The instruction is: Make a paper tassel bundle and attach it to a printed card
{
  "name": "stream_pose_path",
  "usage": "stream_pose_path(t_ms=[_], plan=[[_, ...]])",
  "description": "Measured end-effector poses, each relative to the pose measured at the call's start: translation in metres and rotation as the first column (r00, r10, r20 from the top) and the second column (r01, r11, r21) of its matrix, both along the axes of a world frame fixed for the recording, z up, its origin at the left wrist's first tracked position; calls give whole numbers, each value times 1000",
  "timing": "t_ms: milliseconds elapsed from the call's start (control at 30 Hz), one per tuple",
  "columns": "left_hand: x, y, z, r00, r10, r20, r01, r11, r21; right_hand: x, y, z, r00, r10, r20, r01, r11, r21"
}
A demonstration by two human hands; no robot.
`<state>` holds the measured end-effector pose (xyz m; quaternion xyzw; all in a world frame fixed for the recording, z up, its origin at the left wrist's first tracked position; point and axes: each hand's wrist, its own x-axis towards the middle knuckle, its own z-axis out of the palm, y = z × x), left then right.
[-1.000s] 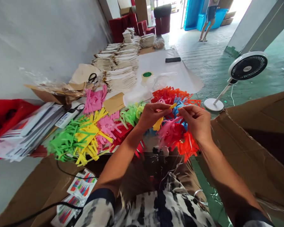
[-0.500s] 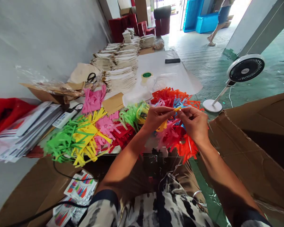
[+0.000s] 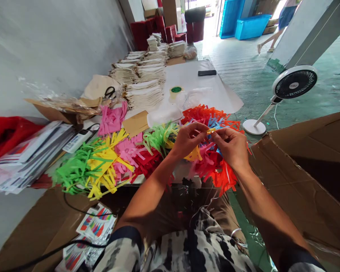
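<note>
**Operator:** Where is the yellow strip?

**Instructor:** Between your hands. It lies at 2 o'clock from your left hand (image 3: 188,140) and 10 o'clock from your right hand (image 3: 231,146); 12 points away from you. The yellow strip (image 3: 211,130) runs roughly 9 to 3.

**Operator:** Which hand is nearer?

**Instructor:** Neither. Both are closed, pinching the strip at thumb and finger. The yellow fringe (image 3: 195,154) shows at 5 o'clock from your left hand; your fingers hide whether it joins the strip. Orange-red tassels (image 3: 204,111) lie just beyond, toward 12.

**Operator:** And the containers?

**Instructor:** The cardboard box (image 3: 280,162) stands at 3 o'clock from your right hand; its inside is too dark to read. The blue bin (image 3: 252,28) is well apart, at 1 o'clock; contents cannot be told. At 8 o'clock, printed packets (image 3: 95,225) lie over brown cardboard (image 3: 28,230); whether that forms a box is unclear.
</note>
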<state>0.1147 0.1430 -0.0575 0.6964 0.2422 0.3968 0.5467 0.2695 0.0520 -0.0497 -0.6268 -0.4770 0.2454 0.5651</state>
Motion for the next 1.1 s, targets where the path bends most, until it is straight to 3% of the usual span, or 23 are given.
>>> stream_pose_path(t_ms=[167, 400, 800, 1100], plan=[[-4, 1, 2, 995, -98, 13, 99, 991, -91, 1, 1, -1, 1000, 8, 13, -7, 999, -38], [-12, 1, 12, 967, -255, -18, 237, 919, -315, 1, 1, -2, 998, -7, 55, 9, 999, -31], [-16, 15, 8, 971, -234, -58, 223, 963, -150, -1, 0, -2, 994, 64, 84, -59, 996, -60], [-16, 17, 4, 961, -273, -50, 262, 952, -161, -4, 1, -5, 988, 85, 126, -75, 994, -84]])
